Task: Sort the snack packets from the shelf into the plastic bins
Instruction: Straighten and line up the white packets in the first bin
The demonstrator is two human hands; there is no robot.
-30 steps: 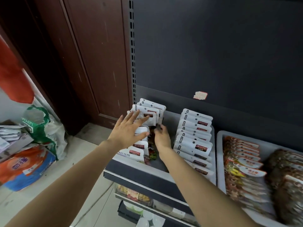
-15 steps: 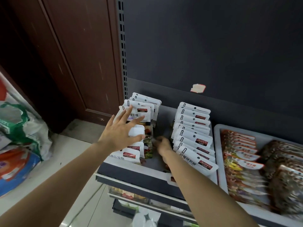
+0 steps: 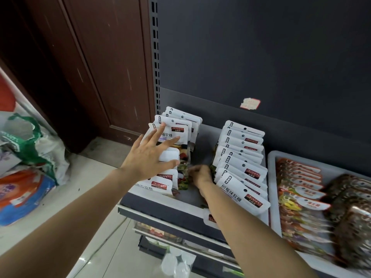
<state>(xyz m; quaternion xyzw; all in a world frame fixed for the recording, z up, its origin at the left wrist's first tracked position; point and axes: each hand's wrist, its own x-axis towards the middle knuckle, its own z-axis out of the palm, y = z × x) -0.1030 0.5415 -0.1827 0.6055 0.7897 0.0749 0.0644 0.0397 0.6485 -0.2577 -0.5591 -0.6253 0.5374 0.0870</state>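
Two hands, left hand (image 3: 149, 157) spread on left packet row (image 3: 176, 133), right hand (image 3: 200, 174) curled between two rows, grip unclear

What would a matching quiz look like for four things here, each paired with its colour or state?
1. left hand
2. right hand
3. door
4. torn sticker

a. stuck on the dark back panel
b. fingers spread flat on white packets
c. reddish-brown wood
d. down in the gap between two packet rows

Pairs: 1-b, 2-d, 3-c, 4-a
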